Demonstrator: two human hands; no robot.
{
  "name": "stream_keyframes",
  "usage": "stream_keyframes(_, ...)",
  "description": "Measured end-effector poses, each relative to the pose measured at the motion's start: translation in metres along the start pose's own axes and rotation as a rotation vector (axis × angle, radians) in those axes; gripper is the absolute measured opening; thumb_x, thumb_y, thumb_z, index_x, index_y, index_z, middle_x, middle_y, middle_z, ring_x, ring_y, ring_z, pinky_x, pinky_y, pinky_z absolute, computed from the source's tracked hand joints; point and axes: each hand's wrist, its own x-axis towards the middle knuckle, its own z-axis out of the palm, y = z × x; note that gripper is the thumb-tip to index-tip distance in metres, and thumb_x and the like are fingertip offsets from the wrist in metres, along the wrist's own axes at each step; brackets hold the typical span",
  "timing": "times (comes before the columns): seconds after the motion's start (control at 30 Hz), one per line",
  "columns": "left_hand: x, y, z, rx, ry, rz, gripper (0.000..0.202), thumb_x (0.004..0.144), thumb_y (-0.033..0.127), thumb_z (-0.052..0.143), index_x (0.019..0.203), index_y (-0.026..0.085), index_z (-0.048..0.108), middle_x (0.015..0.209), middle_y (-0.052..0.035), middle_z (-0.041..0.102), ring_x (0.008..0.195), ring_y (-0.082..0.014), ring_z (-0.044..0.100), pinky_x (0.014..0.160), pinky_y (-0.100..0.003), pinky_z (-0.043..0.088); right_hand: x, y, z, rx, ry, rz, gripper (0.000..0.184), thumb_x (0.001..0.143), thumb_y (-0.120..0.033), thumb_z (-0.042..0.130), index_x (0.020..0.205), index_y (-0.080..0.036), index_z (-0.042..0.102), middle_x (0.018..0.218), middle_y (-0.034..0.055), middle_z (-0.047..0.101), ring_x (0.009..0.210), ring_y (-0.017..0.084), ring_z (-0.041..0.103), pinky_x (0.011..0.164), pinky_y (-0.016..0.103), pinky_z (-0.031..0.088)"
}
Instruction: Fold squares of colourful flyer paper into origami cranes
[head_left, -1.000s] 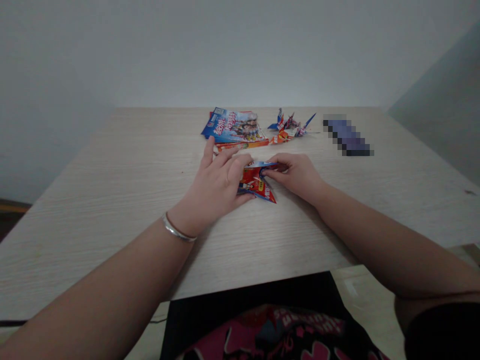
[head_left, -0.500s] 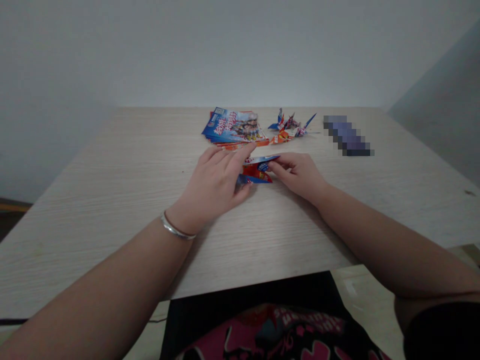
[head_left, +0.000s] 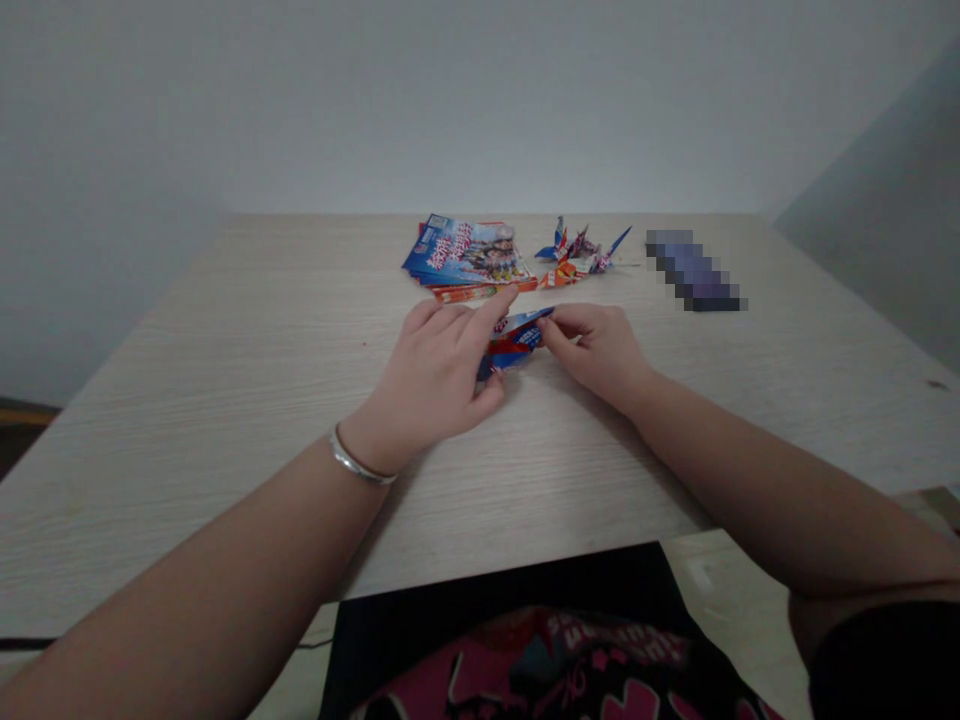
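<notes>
On the tabletop [head_left: 262, 350], the folded paper [head_left: 517, 342] lies pinned under the left hand [head_left: 439, 375] at its 9 o'clock, fingers [head_left: 480, 325] pressed together flat, apparently to steady it while the right hand [head_left: 596, 345] at 3 o'clock pinches its edge.

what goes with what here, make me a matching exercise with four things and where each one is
1. bracelet
2. paper cranes
3. folded paper
4. stack of printed sheets

a. held between left hand and right hand
b. on the left wrist
c. just beyond the left hand, far side
d. right of the sheets, far side

Pairs: 1-b, 2-d, 3-a, 4-c
</notes>
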Motion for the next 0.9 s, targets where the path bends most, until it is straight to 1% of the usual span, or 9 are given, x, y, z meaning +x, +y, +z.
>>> stream_keyframes(0.1,-0.001,0.001,0.001,-0.001,0.023,-0.014,0.074,0.088,0.035,0.051,0.155,0.008,0.038,0.125,-0.0161,0.071,0.111,-0.0337,0.065,0.102,-0.050,0.040,-0.002,-0.002,0.003,0.070,0.000,0.022,0.023,0.093,-0.033,0.056,0.075,-0.021,0.059,0.067,-0.0007,0.063,0.060,0.013,0.055,0.058,0.028,0.038)
stream_keyframes(0.17,-0.001,0.000,0.001,-0.011,0.038,-0.021,0.074,0.090,0.037,0.051,0.156,0.009,0.036,0.125,-0.0163,0.071,0.111,-0.0336,0.065,0.102,-0.051,0.041,-0.003,-0.001,0.007,0.185,0.025,0.068,0.010,0.089,-0.032,0.063,0.088,-0.023,0.058,0.075,-0.0012,0.068,0.064,0.014,0.062,0.060,0.028,0.045)
stream_keyframes(0.3,-0.001,-0.003,0.002,-0.056,0.053,-0.044,0.073,0.092,0.042,0.054,0.156,0.011,0.037,0.124,-0.0161,0.071,0.112,-0.0335,0.066,0.102,-0.051,0.044,-0.005,0.006,0.013,0.325,0.102,0.108,0.026,0.083,-0.032,0.071,0.084,-0.027,0.045,0.069,-0.0058,0.058,0.059,0.012,0.058,0.054,0.026,0.046)
stream_keyframes(0.43,-0.001,-0.009,0.005,-0.205,0.091,-0.099,0.074,0.092,0.043,0.062,0.157,0.018,0.036,0.125,-0.0123,0.070,0.110,-0.0296,0.067,0.098,-0.046,0.051,-0.007,0.006,0.013,0.470,-0.020,0.043,0.012,0.086,-0.026,0.062,0.093,-0.026,0.054,0.083,-0.0022,0.064,0.070,0.012,0.066,0.063,0.027,0.055)
stream_keyframes(0.53,-0.002,-0.014,0.008,-0.348,0.141,-0.155,0.072,0.092,0.040,0.066,0.156,0.023,0.037,0.130,-0.0113,0.066,0.112,-0.0273,0.067,0.094,-0.042,0.056,-0.008,0.001,0.012,0.533,-0.117,-0.008,0.025,0.082,-0.024,0.064,0.107,-0.024,0.062,0.106,0.0033,0.068,0.087,0.015,0.071,0.070,0.028,0.060)
stream_keyframes(0.6,-0.003,-0.016,0.009,-0.406,0.160,-0.184,0.069,0.091,0.038,0.067,0.154,0.024,0.041,0.133,-0.0116,0.064,0.114,-0.0275,0.066,0.094,-0.042,0.057,-0.008,-0.001,0.013,0.538,-0.126,0.007,0.026,0.081,-0.026,0.069,0.106,-0.023,0.066,0.110,0.0046,0.070,0.090,0.015,0.071,0.072,0.028,0.062)
stream_keyframes(0.7,-0.003,-0.016,0.009,-0.478,0.146,-0.212,0.067,0.091,0.038,0.067,0.152,0.022,0.043,0.135,-0.0127,0.063,0.115,-0.0286,0.065,0.095,-0.044,0.058,-0.007,0.001,0.016,0.572,-0.111,0.065,0.021,0.080,-0.027,0.075,0.100,-0.022,0.072,0.102,0.0030,0.074,0.085,0.014,0.072,0.080,0.031,0.062)
stream_keyframes(0.83,-0.003,-0.015,0.009,-0.583,0.059,-0.238,0.083,0.085,0.044,0.073,0.157,0.023,0.036,0.143,-0.0147,0.059,0.116,-0.0308,0.067,0.094,-0.044,0.060,-0.005,0.007,0.020,0.682,-0.092,0.159,0.022,0.076,-0.032,0.081,0.095,-0.023,0.075,0.096,0.0017,0.077,0.082,0.015,0.073,0.083,0.034,0.063)
stream_keyframes(0.9,-0.004,-0.017,0.010,-0.626,0.027,-0.220,0.091,0.083,0.045,0.077,0.159,0.025,0.031,0.152,-0.0152,0.053,0.124,-0.0330,0.064,0.100,-0.045,0.058,-0.006,0.008,0.021,0.710,-0.082,0.166,0.025,0.075,-0.035,0.083,0.095,-0.023,0.075,0.097,0.0020,0.077,0.083,0.015,0.073,0.083,0.034,0.064)
